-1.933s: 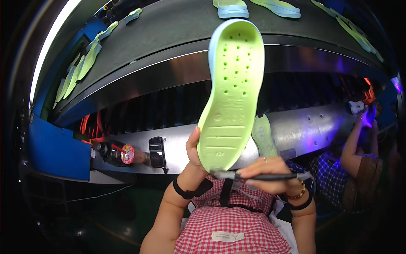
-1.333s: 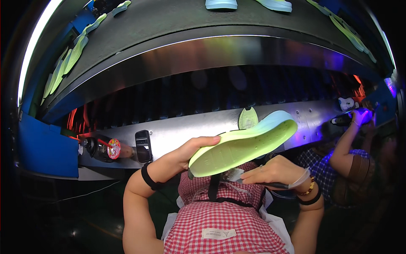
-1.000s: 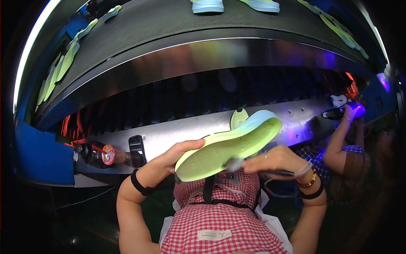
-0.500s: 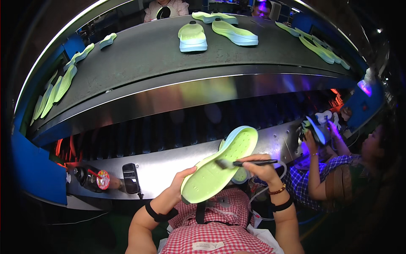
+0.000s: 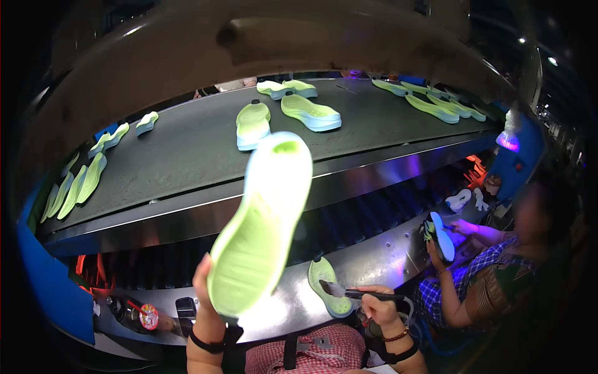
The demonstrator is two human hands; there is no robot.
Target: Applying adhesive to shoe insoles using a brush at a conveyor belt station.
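A pale green shoe sole [image 5: 255, 249] with a light blue edge is held up in front of me, tilted toward the conveyor. My left hand [image 5: 204, 290] grips it by its lower left side, the thumb and fingers partly hidden. A brush [image 5: 374, 295] with a black handle and pale, dark-tipped bristles is pinched in my right hand [image 5: 381, 305]. Its bristles are over a second green sole [image 5: 322, 274], which lies on the metal ledge; whether they touch it I cannot tell.
Several soles, including one green-and-blue sole [image 5: 311, 113], lie on the dark conveyor belt [image 5: 180, 146]. On the metal ledge [image 5: 374, 257] at left are a dark bottle [image 5: 126, 311] and a black rectangular object [image 5: 185, 307]. At right a co-worker [image 5: 492, 268] handles a shoe [image 5: 441, 237].
The sole in my left hand has gone up and left, away from the brush. My right hand has moved down with the brush. The second sole on the ledge now shows more fully.
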